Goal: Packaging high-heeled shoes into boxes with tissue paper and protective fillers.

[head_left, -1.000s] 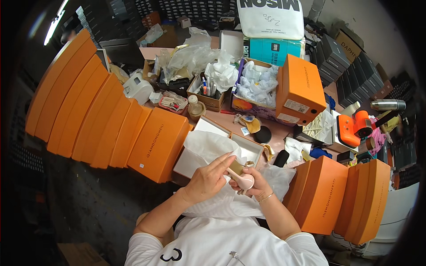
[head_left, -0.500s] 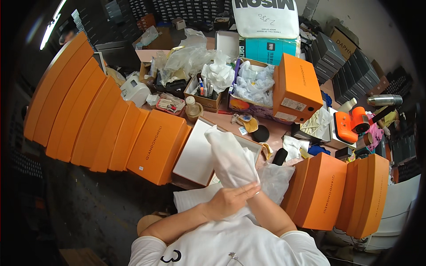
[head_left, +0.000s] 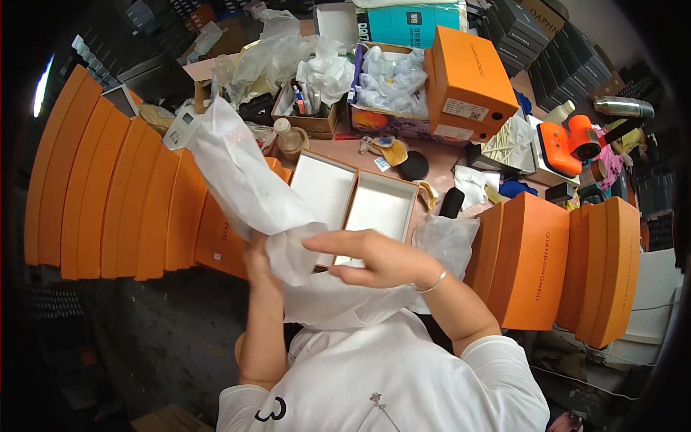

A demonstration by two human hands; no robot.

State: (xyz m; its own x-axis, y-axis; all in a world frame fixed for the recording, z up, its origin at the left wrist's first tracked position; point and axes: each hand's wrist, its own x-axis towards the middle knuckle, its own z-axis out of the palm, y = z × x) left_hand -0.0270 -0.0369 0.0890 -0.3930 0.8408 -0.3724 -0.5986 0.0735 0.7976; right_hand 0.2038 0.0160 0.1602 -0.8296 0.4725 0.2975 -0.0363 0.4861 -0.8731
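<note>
A long white wrapped bundle [head_left: 248, 176], in thin paper-like or cloth-like material, slants up to the left. My left hand [head_left: 260, 263] is closed around its lower end, the fingers partly hidden behind it. What is inside the wrapping is hidden. My right hand [head_left: 381, 258] is beside the loose gathered end of the wrapping, index finger stretched out and thumb apart, its fingertip at or against the material. More white sheeting [head_left: 345, 306] lies across my lap below the hands. Just beyond them is an open shoe box [head_left: 381, 205] with a white interior, its white-lined lid [head_left: 325, 189] beside it.
Orange shoe boxes [head_left: 137, 194] line the left side, and more orange boxes [head_left: 529, 263] stand at the right. A crumpled clear bag [head_left: 446, 241] lies right of the open box. Farther back are a box of crumpled paper [head_left: 392, 83], a bottle [head_left: 288, 137] and an orange device [head_left: 565, 144].
The white bundle has swung to the left, now in my left hand. My right hand, earlier hidden by the wrapping, is out in view. The view has shifted too.
</note>
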